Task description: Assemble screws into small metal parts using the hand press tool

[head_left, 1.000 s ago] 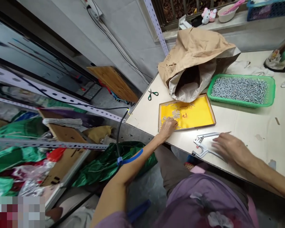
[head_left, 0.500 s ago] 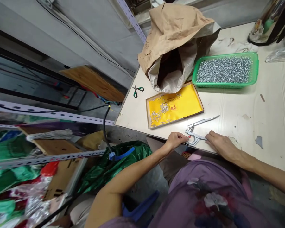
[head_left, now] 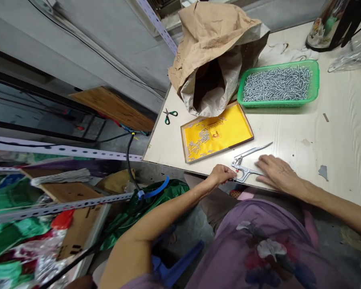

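Observation:
Silver spring-loaded pliers (head_left: 244, 171) lie at the table's front edge, their two handles spread apart. At the jaw end my left hand (head_left: 222, 175) is closed in a pinch. What its fingertips hold is too small to make out; a small red bit shows beside them. My right hand (head_left: 278, 172) is open, its fingers stretched out over the end of the lower handle, the thumb below it. Behind the pliers is a shallow box (head_left: 228, 134) with a yellow bottom, where small silver metal pins (head_left: 203, 135) lie in a loose pile.
A green basket (head_left: 314, 86) full of small silver metal parts (head_left: 276, 84) stands farther back. Left of it, a brown paper sack (head_left: 210, 28) gapes toward me. Small scissors (head_left: 169, 115) lie near the table's left edge. A clear plastic bag (head_left: 353, 56) is at the right.
My right hand has lifted from the lower handle's tip, and its fingers have stretched out toward the upper handle. My left hand stays at the jaw end. The whole view has shifted slightly.

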Tool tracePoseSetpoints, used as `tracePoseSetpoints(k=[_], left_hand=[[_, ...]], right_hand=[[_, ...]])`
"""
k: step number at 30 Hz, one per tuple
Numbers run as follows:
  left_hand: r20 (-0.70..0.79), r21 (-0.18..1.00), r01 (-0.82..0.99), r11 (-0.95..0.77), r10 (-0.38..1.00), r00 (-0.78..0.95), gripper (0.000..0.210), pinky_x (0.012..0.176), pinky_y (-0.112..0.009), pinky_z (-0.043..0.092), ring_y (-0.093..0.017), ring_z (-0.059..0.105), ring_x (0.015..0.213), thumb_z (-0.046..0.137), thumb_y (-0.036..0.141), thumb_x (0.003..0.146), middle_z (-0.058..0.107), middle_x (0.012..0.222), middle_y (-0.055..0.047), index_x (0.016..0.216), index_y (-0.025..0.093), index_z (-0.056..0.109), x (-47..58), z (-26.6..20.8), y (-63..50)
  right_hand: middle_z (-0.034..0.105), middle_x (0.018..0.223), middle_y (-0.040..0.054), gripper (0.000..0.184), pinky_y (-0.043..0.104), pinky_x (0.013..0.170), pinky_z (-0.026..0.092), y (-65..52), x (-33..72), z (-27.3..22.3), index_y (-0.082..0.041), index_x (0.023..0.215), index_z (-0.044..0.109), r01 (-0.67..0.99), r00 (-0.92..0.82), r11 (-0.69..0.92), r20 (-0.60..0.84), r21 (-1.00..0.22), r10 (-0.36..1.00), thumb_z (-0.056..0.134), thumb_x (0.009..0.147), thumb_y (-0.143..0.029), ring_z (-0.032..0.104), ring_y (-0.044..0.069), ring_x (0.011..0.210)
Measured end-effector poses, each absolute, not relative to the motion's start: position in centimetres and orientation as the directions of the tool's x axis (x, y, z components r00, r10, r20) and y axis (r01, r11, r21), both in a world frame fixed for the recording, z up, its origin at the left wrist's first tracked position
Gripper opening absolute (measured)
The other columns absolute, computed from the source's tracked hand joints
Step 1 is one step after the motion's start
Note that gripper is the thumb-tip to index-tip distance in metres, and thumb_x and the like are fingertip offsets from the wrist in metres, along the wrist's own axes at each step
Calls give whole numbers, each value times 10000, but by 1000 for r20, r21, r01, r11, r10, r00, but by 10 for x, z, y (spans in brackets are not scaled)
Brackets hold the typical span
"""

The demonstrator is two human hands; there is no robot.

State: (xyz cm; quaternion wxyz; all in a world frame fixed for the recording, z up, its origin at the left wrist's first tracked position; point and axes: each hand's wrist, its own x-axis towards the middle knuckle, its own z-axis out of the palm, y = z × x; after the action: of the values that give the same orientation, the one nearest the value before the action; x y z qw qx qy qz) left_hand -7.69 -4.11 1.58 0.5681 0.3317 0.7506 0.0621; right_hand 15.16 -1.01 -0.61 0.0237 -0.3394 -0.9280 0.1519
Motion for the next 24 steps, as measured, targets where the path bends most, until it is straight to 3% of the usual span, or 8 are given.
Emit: tracePoseSetpoints(k=[3,5,11,16,19,21,24], left_hand=[[-814,464,415,783,561,-148,181,359,-167,281,-32,354,357,706,182,767,470,443,73,620,110,628,-75,19,-42],[-812,467,404,786,563,-156,187,359,-165,281,-29,354,354,721,183,759,463,439,77,616,111,623,-74,19,-43],[-808,478,394,785,569,-153,197,367,-163,285,-30,357,358,716,188,773,459,450,78,620,116,616,-75,15,-43],[-772,478,511,714,619,-144,210,418,-187,341,-57,401,400,692,240,806,482,483,54,643,118,640,-79,12,-48],[-511,522,746,414,852,-116,199,558,-215,444,-115,560,589,672,277,837,592,644,-3,701,132,670,-80,13,-55],[-276,502,855,130,961,16,131,700,-257,499,-171,623,802,654,275,862,651,842,-46,848,150,689,-75,12,-55],[-88,458,847,-269,935,345,302,897,-369,509,-250,581,1070,669,320,861,631,1132,-116,1111,156,624,-62,4,-45]], right_hand=[[467,1390,262,841,499,910,429,9,158,-10,-109,1358,442,648,-745,733,28,-208,666,714,732,-599,433,412,1261],[476,1387,264,945,519,937,401,18,159,-14,-108,1401,396,640,-754,743,27,-196,656,698,698,-664,406,422,1286],[627,1165,198,819,454,878,393,15,154,-10,-101,1418,368,621,-770,757,17,-204,637,653,777,-523,549,346,1051],[664,1029,151,644,393,803,375,4,153,2,-107,1377,412,620,-772,755,3,-212,635,626,820,-350,546,298,908],[663,1009,145,575,370,775,377,-2,154,4,-102,1361,422,606,-781,758,-1,-242,624,595,841,-276,532,288,890],[659,1007,145,541,365,771,383,-6,153,3,-103,1357,423,596,-782,754,15,-275,624,570,853,-232,530,286,896],[650,1035,155,535,375,799,404,-10,153,-1,-95,1366,411,597,-770,742,40,-305,637,548,861,-202,531,291,917]])
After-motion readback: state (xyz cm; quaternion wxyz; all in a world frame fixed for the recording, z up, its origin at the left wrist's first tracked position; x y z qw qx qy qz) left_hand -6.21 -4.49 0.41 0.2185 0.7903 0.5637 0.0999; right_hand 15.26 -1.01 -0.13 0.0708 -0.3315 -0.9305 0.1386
